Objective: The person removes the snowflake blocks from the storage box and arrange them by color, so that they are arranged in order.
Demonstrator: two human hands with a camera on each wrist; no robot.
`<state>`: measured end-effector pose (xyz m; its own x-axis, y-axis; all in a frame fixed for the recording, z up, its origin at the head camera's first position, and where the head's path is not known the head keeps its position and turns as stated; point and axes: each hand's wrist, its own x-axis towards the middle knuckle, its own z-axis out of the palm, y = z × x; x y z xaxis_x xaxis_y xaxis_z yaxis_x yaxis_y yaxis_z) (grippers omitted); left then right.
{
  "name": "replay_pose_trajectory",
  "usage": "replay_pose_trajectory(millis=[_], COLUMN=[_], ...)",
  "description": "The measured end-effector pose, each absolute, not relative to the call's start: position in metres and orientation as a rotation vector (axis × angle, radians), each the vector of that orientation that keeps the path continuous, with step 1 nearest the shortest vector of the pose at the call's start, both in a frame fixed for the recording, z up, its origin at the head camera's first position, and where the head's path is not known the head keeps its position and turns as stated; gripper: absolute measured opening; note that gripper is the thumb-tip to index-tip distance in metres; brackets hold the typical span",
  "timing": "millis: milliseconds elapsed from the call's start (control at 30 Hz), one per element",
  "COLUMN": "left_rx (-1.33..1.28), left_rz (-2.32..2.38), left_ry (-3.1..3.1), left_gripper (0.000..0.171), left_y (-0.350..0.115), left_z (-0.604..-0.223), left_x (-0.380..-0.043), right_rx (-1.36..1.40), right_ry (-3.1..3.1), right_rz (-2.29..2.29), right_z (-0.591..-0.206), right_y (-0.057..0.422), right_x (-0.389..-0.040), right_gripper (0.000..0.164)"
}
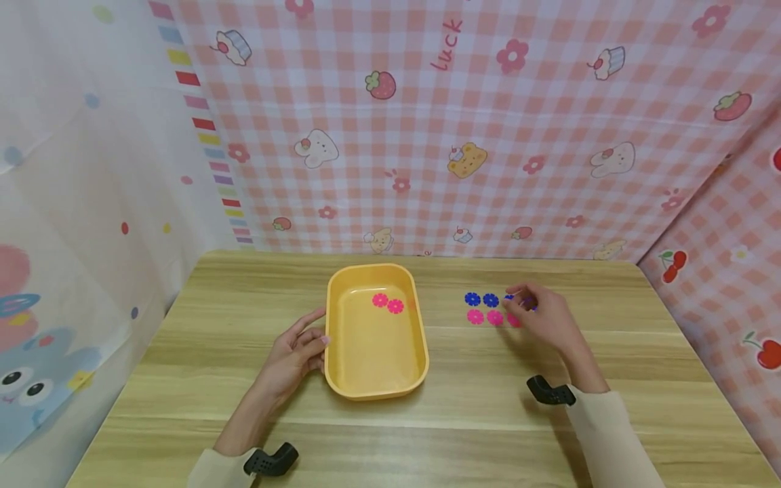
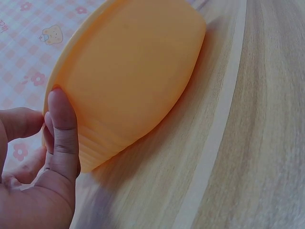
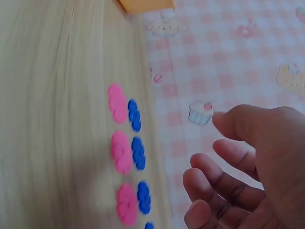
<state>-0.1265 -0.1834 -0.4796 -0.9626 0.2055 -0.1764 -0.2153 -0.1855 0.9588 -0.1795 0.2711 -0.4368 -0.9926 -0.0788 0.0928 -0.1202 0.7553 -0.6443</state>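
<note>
My left hand (image 1: 291,356) grips the left side of a yellow plastic tray (image 1: 376,390), with thumb and fingers at its rim. In the left wrist view the fingers (image 2: 62,129) press on the tray's outer wall (image 2: 128,71). Inside the tray lie two pink flower-shaped discs (image 1: 388,303). To the right of it my right hand (image 1: 543,315) hovers over two rows of discs, fingers loosely bent with nothing between thumb and fingertips. The far row holds blue flower-shaped discs (image 1: 491,299); the near row holds pink ones (image 3: 122,151). The hand partly hides the right end of both rows.
Both rows lie on a wood-grain table (image 1: 464,434) near its back edge. A pink checked cloth (image 1: 421,135) hangs behind, and more patterned cloth (image 1: 726,271) closes off the right. Black wrist bands (image 1: 551,391) sit at both beige sleeves.
</note>
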Motion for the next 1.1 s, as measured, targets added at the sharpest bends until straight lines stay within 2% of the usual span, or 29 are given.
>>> replay_pose_trajectory(millis=[467, 1100], left_rx=[0.021, 0.017], left_rz=[2.227, 2.232], left_ry=[1.803, 1.801], left_gripper=[0.063, 0.063], left_y=[-0.183, -0.184], left_z=[-0.478, -0.478], left_x=[-0.126, -0.126], right_rx=[0.479, 0.657], right_ry=[-2.833, -2.866], right_rz=[1.103, 1.062], right_z=[-0.415, -0.389], right_y=[0.222, 0.155], right_x=[-0.188, -0.201], right_gripper=[0.038, 0.044])
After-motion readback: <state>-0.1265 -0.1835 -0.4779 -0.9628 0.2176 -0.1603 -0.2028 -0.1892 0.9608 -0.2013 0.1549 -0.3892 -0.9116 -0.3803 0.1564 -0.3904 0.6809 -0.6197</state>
